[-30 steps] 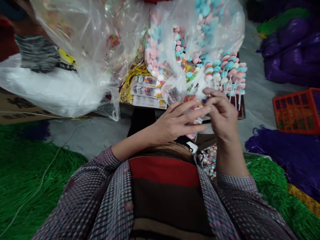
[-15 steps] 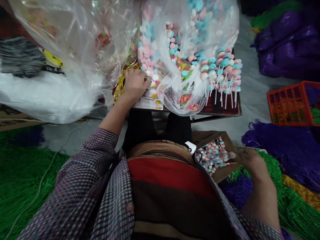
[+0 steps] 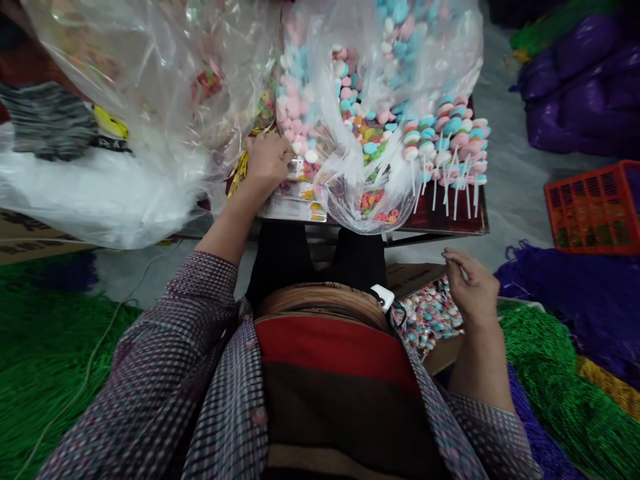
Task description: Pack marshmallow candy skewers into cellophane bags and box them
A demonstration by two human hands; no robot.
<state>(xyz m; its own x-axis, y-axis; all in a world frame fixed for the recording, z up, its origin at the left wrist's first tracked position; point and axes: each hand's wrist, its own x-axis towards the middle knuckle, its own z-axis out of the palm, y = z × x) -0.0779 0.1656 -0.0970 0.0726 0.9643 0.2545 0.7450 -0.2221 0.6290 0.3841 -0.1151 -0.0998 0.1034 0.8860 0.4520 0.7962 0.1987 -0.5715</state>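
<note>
My left hand [image 3: 269, 159] lies palm down near the front of the dark table, its fingers curled over gold metallic twist ties [image 3: 240, 175]. The fingertips are mostly hidden, so what they pinch is unclear. Clear printed packaging bags [image 3: 295, 208] are stacked just right of that wrist. My right hand [image 3: 473, 287] hovers over the right edge of a cardboard box [image 3: 445, 353], empty, with thumb and fingers apart. Inside the box are many wrapped pink, blue and white candies [image 3: 433, 310].
An open plastic bag [image 3: 345, 193] holds gummy rings and pastel candies. Candy skewers on white sticks [image 3: 453, 147] lie at the table's right end. A large clear bag [image 3: 165, 87] covers the left. An orange crate [image 3: 590, 210] and green tinsel [image 3: 545, 360] are on the floor.
My right hand has risen and moved forward from beside the box; a blurred item near its fingers is gone from there. My left hand has shifted slightly left, its fingers curled in more.
</note>
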